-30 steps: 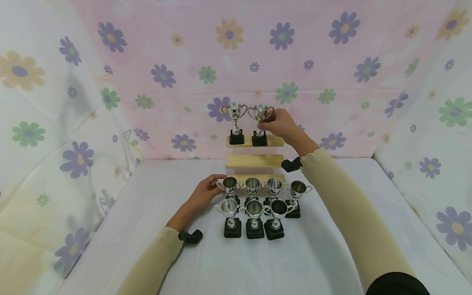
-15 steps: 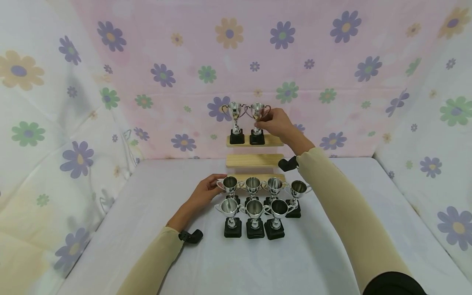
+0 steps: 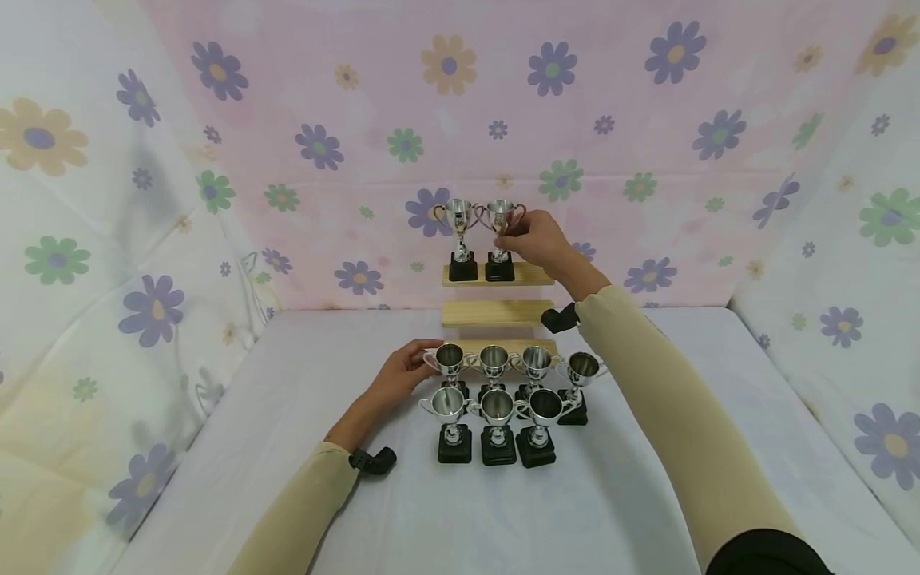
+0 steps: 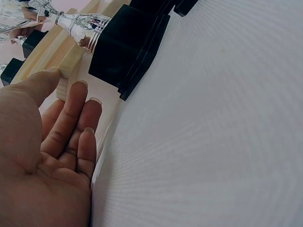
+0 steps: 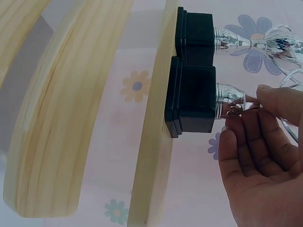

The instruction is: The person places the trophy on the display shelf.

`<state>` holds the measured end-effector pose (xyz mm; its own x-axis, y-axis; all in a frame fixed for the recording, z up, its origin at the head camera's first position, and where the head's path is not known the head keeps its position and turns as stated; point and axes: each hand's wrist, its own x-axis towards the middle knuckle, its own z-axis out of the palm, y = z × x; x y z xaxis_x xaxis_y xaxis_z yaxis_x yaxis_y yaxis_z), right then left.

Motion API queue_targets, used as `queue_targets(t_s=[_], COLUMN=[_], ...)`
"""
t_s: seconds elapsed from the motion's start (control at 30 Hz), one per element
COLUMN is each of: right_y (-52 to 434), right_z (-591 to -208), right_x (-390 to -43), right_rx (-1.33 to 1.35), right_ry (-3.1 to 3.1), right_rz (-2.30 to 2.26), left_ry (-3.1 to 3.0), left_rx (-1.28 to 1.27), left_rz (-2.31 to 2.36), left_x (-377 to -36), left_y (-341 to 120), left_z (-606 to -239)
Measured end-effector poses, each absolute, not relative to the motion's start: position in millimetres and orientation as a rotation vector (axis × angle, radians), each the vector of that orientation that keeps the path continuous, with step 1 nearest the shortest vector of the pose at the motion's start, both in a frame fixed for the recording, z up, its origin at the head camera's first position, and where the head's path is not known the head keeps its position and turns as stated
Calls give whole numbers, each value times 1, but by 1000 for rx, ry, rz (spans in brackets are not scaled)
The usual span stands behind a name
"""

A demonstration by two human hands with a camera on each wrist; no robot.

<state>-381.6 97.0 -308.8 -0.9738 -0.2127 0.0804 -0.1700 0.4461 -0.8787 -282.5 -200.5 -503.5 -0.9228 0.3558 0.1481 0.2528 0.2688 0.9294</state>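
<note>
A small silver trophy (image 3: pixel 501 231) on a black base (image 5: pixel 191 99) stands on the top step (image 3: pixel 528 275) of a wooden stepped shelf. Just left of it is a second trophy (image 3: pixel 460 231), almost touching. My right hand (image 3: pixel 505 235) pinches the stem (image 5: pixel 230 100) of the right-hand trophy with thumb and fingertips. My left hand (image 3: pixel 420 365) rests open on the table, with its straight fingers (image 4: pixel 80 101) touching the left end of the lowest step (image 4: pixel 71 64), beside a trophy's black base (image 4: pixel 123 52).
Several more silver trophies (image 3: pixel 496 407) stand in two rows on the white table (image 3: pixel 287 415) before the shelf. The middle step (image 3: pixel 496 313) is bare. Flowered cloth walls (image 3: pixel 647 120) close in the back and both sides.
My right hand has slid the trophy it holds a little to the left along the top step, closer to the other trophy. The left hand has stayed put.
</note>
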Motion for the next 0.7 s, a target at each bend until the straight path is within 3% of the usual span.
queue_targets(t_s=[0.7], right_y=[92], right_z=[-307], right_x=[-381], right_rx=[-347], right_ry=[2614], right_rz=[-1603], left_ry=[2415], left_rx=[573], left_rz=[1759], left_x=[-283], left_y=[-201], left_z=[-504])
